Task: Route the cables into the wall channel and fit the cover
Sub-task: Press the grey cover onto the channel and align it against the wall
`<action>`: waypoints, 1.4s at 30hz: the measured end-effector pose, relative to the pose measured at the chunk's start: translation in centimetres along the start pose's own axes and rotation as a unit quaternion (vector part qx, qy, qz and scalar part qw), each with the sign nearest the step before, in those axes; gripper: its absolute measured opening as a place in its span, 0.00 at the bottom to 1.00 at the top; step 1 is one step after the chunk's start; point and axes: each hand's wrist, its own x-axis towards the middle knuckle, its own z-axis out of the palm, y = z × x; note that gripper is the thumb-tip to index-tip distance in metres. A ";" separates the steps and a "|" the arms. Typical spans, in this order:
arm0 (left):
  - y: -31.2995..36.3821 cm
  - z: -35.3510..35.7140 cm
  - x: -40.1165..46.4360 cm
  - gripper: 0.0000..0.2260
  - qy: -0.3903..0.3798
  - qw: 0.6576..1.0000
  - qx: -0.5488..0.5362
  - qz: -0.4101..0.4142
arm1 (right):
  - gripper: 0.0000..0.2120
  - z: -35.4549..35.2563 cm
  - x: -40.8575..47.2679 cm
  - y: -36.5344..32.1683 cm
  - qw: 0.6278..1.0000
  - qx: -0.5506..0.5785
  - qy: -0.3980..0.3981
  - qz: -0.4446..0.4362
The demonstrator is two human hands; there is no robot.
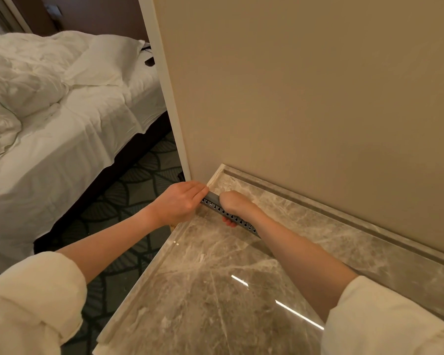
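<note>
A grey slotted cable channel [213,204] lies over the far left corner of the marble counter [215,290], with a row of keyhole slots along its side. My left hand [181,201] covers its left end, fingers flat and together. My right hand [235,203] wraps around the channel's middle from above, fingertips showing underneath. The rest of the channel runs under my right forearm and is hidden. No cables or separate cover can be seen.
A beige wall [318,98] rises behind the counter above a marble upstand [344,221]. The wall's white corner trim [169,98] stands at the left. Beyond it are a bed with white linen [62,111] and patterned dark carpet [139,188].
</note>
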 end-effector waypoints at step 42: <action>1.6 0.1 3.8 0.30 -0.239 0.957 -0.124 -0.106 | 0.21 -4.8 -3.0 10.5 0.950 -0.033 0.262 -0.169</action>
